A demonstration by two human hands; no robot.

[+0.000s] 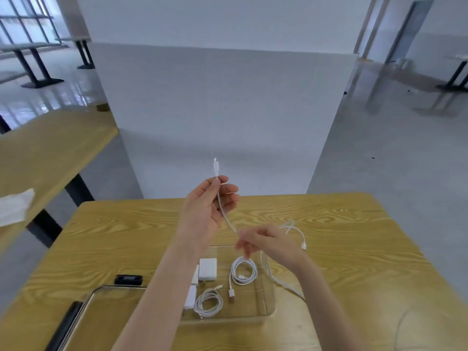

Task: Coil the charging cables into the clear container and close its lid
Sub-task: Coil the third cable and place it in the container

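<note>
My left hand is raised above the table and pinches a white charging cable just below its plug, which points up. The cable runs down to my right hand, whose fingers pinch it lower down. Its loose remainder trails over the table to the right and curls back along the box's right side. Under my hands stands the clear container, open. Inside lie two coiled white cables and white chargers. The clear lid with black clips lies on the table at the lower left.
The wooden table holds everything. A second wooden table stands to the left with a white cloth on it. A white partition wall rises just behind the table's far edge.
</note>
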